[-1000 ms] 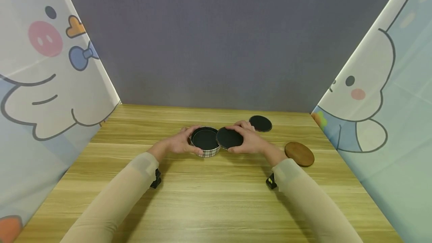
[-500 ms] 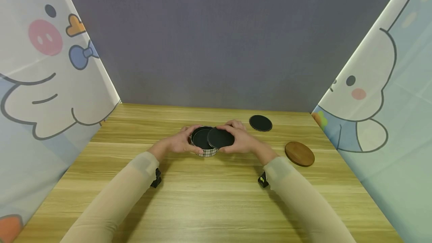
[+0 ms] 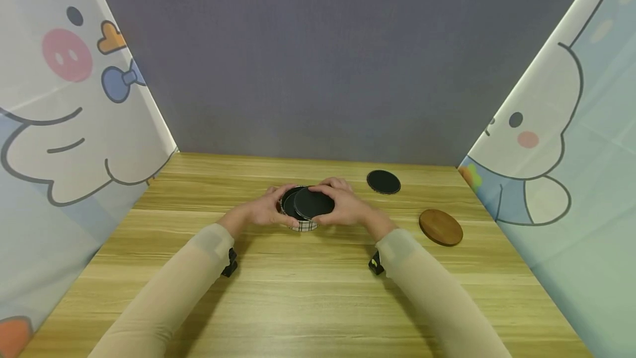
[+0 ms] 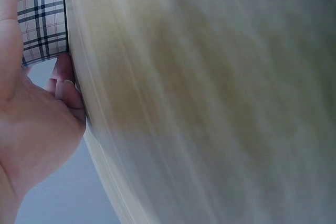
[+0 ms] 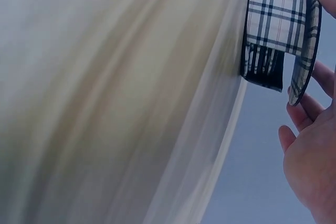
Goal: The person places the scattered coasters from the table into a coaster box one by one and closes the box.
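Black disc (image 3: 314, 203), pinched by the right hand (image 3: 343, 206), is best held level while the left hand (image 3: 264, 211) pinches the plaid box (image 3: 306, 226) at left.

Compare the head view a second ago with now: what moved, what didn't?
The right hand moved left with the black disc it grips, so in the head view the disc now covers more of the plaid round box. Nothing was newly grasped or released. Unchanged: the left hand on the box, the spare dark disc and the wooden disc.
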